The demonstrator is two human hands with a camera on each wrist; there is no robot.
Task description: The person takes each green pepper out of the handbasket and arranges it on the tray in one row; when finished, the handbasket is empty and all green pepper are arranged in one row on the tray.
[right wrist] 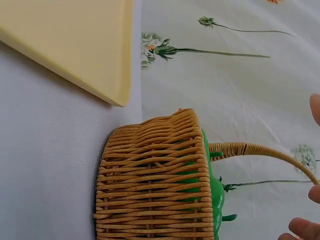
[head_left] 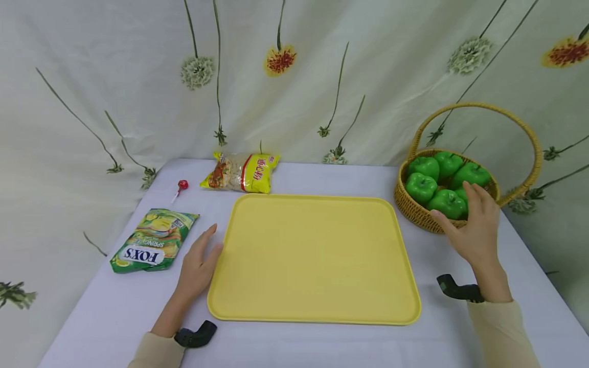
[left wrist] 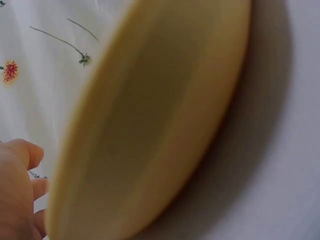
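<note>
My right hand (head_left: 478, 230) is at the near right side of a wicker basket (head_left: 416, 217), fingers extended and thumb apart, holding nothing. Several green bell peppers (head_left: 421, 188) fill the basket, and the hand covers part of them in the head view. In the right wrist view only fingertips (right wrist: 305, 229) show, above the level of the woven basket wall (right wrist: 155, 185). At the left edge of a yellow tray (head_left: 313, 260) is my left hand (head_left: 198, 266), fingers fairly straight. Its thumb lies close to the rim; contact cannot be told. The tray surface is bare.
Left of the tray lies a green FOX'S candy bag (head_left: 154, 240), with a red lollipop (head_left: 182, 185) beyond it. A yellow pasta packet (head_left: 244, 173) sits behind the tray. The basket's tall handle (head_left: 536, 148) arches to the right. A flowered cloth hangs behind the white-covered table.
</note>
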